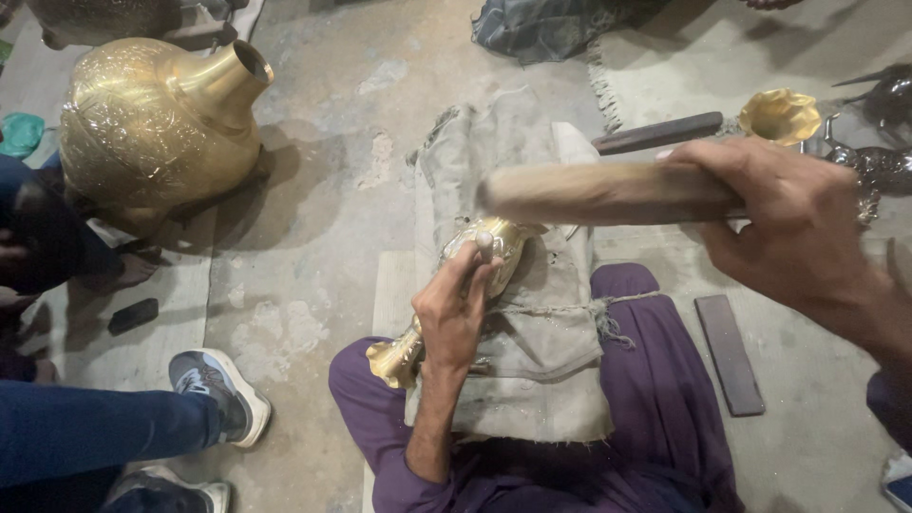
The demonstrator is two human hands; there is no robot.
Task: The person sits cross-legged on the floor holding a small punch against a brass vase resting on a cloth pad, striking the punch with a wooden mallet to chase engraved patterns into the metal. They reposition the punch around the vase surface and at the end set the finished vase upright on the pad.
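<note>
In the head view, the left hand [452,318] was closed around a short punch tool [484,245], fingers curled tight with the tool's pale end standing above them, its tip set against a small brass vessel [480,249] lying on a grey padded cloth [532,370] across the person's purple-trousered lap. The right hand [793,228] was raised above and to the right, fingers wrapped firmly around a wooden mallet handle [598,193] held roughly level over the vessel. A large engraved brass pot [152,123] stood well apart at upper left, a flat dark bar [729,353] lay on the concrete floor [313,218] beside the right knee, and another person's shoe [220,391] rested at lower left.
</note>
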